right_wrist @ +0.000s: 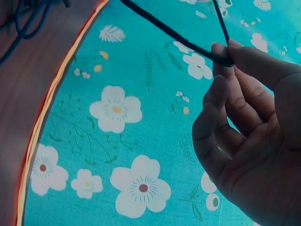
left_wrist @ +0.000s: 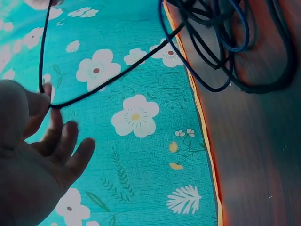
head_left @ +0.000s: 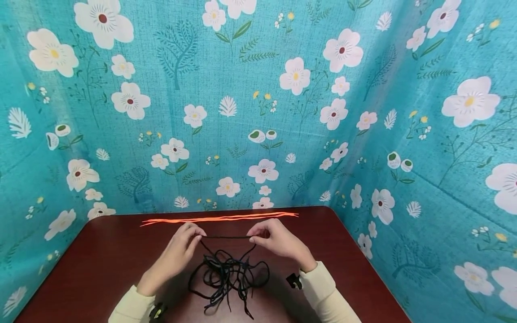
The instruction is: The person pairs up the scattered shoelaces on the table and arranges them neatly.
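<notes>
A long dark cord (head_left: 226, 273) lies in a loose tangle of loops near the front middle of the table. My left hand (head_left: 177, 251) pinches one strand between thumb and forefinger; in the left wrist view the other fingers of that hand (left_wrist: 47, 146) are spread loosely. The right hand (head_left: 280, 242) pinches the same cord farther along, and in the right wrist view its thumb and forefinger meet on the bend of the cord (right_wrist: 183, 40). Between both hands the strand runs straight and level above the table. From each hand a length slopes down to the tangle.
Several orange laces (head_left: 222, 219) stretch side by side along the back of the dark red table (head_left: 109, 260). Behind and to the right hangs a teal flowered cloth (head_left: 242, 134). Small black devices (head_left: 294, 281) sit at both wrists.
</notes>
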Demonstrator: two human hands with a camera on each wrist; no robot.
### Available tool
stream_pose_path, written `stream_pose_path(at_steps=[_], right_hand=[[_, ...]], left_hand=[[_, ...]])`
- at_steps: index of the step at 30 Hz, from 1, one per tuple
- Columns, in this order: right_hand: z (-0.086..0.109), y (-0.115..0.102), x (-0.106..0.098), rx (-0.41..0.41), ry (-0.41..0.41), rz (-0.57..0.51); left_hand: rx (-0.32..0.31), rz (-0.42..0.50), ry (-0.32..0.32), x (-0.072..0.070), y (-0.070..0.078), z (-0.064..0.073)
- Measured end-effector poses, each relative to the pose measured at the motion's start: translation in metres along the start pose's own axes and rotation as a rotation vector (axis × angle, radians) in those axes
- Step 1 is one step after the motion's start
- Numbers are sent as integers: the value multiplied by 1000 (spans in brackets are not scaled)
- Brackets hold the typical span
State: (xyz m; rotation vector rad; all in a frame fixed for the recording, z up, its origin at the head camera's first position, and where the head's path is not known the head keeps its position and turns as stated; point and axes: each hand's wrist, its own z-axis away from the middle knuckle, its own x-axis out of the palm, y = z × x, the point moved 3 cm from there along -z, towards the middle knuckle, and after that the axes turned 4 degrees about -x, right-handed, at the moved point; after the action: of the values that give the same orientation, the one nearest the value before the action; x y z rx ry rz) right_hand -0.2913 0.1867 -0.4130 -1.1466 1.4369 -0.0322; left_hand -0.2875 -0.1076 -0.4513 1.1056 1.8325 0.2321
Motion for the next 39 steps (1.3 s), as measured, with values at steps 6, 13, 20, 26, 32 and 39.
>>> stream_pose_path(at_steps=[6, 13, 20, 26, 32, 39], right_hand=[[1, 3, -10, 21, 30, 4], [5, 5, -23, 54, 85, 8], [9, 12, -36, 50, 159, 28], [13, 15, -44, 63, 222, 51], [16, 18, -51, 91, 310, 170], [27, 25, -66, 139, 383, 169]], left_hand=[[-96, 109, -108, -7, -3, 0], [-133, 168, -121, -23, -4, -1], [-177, 162, -146, -31, -9, 2], [-190, 212, -159, -38, -9, 5], [-189, 200, -139, -50, -5, 5], [-135, 149, -65, -71, -7, 6]])
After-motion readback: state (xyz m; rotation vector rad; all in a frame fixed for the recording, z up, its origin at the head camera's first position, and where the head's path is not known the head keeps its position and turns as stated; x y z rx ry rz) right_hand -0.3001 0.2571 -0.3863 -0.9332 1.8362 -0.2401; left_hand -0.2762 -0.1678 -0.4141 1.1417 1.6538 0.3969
